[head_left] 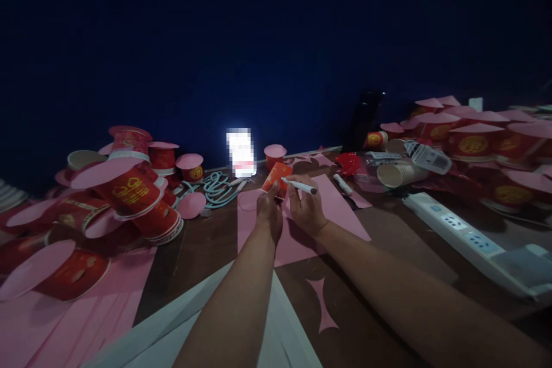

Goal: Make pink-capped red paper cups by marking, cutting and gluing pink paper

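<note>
My left hand (269, 213) is closed around a small red paper cup (272, 175), which is tilted above a pink paper sheet (342, 210). My right hand (309, 208) grips a white marker (303, 187), its tip pointing left at the cup's side. Whether the tip touches the cup, I cannot tell. A circle outline shows at the sheet's left edge. Just behind the held cup stands another red cup (275, 162) with a pink paper disc on top. A second white marker or its cap (342, 184) lies on the sheet's right side.
Red cups with pink discs (133, 187) are heaped at left, and more (478, 141) at right. A lit phone (240, 152), its screen blurred, stands behind a coiled pale cable (218, 190). At right are a clear plastic bottle (371, 169) and a power strip (457, 230). Paper offcuts (322, 305) lie nearer.
</note>
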{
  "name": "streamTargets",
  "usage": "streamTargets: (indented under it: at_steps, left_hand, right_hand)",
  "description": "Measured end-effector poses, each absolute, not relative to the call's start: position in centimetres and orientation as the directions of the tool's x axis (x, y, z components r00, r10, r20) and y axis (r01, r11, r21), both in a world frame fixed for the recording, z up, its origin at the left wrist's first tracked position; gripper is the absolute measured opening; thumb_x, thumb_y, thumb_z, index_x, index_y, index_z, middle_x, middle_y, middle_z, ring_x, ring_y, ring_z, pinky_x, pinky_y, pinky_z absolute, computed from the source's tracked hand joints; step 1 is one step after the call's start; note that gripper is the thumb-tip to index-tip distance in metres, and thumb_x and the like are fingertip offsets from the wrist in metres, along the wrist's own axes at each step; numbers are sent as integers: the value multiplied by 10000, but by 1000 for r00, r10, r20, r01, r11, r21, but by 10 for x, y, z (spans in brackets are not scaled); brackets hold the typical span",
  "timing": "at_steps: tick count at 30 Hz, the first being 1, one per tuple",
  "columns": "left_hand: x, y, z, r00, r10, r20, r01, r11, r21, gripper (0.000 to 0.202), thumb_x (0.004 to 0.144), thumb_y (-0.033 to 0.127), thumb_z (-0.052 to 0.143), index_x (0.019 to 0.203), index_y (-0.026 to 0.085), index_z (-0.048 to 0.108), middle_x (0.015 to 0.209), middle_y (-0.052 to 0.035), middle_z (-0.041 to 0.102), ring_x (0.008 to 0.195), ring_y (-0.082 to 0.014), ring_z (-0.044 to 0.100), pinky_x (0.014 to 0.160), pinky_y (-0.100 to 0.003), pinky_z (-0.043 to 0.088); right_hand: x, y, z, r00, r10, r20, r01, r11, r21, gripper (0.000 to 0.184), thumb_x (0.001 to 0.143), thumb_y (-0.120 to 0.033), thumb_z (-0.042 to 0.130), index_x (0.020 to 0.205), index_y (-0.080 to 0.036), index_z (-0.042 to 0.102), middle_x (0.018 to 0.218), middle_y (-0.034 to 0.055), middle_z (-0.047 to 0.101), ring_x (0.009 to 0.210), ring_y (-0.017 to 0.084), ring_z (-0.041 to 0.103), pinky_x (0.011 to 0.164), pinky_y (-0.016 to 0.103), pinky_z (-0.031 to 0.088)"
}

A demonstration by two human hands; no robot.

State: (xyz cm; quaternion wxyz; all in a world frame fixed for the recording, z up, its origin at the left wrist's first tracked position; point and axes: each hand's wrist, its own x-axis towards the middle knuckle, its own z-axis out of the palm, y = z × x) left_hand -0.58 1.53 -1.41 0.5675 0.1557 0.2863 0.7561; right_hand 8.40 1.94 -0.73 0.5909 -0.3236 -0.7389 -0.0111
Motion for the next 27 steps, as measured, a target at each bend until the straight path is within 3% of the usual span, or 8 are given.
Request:
streamTargets:
  at_steps: [9,17,27]
  left_hand:
    - [-6,15,-14,-296,952,-76,-774,-192,603,130,682,183,731,731,132,622,671,15,628,624,-76,581,696,-207,444]
    - [-6,16,-15,-308,945,-109,-786,-189,588,211,751,145,669,961,135,655,835,-46,704,806,-131,671,880,-270,476]
    - [-7,19,-10,-295,940,-172,-855,-180,487,302,837,144,587,1138,133,616,990,-89,718,939,-166,679,937,-287,482]
  right_hand:
    - [82,19,-7,-126,486,865,478,794,-376,155,934,-193,458,1004,-170,595,967,95,676,908,214,611,822,414,470]
    - [83,18,-5,-62,463,884,475,793,-382,163,937,-191,443,1026,-172,579,969,109,651,925,222,602,820,433,496]
    - [83,19,-8,-44,447,894,445,809,-383,203,924,-158,458,1094,-175,567,1027,121,640,985,231,598,855,445,497]
